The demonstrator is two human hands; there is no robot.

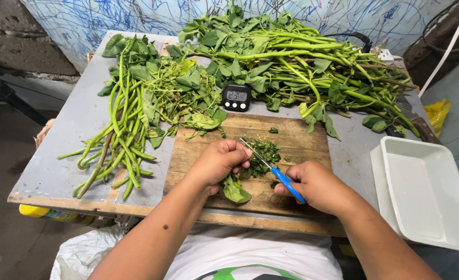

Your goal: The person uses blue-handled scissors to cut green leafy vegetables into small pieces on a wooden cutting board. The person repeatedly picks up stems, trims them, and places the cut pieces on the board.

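Leaves (pixel 233 187) bunched in closed left grip (pixel 220 161); right grip (pixel 312 184) closed on scissors (pixel 273 171), blades at the small cut heap (pixel 263 153) just beyond. Most greens (pixel 291 57) uncut, farther off on worktop (pixel 63 166).

The scissors (pixel 278 175) have a bright blue handle and silver-grey blades. The leaves (pixel 234 189) under the left hand (pixel 220 161) are deep green, as are the chopped bits (pixel 263 152) on the warm brown wooden cutting board (pixel 297 137), whose grain runs in streaks. The stems (pixel 118 140) on the left are a paler, yellowish green; the leafy bunch (pixel 291 62) at the far side mixes dark green leaves with light green stalks. The timer (pixel 236 98) is black with a grey display. The table (pixel 68 135) is dull grey. The tray (pixel 424 192) on the right is plain white. The far wall (pixel 110 18) is pale blue with dark blue scribbles. The bag (pixel 436 114) at far right is yellow.
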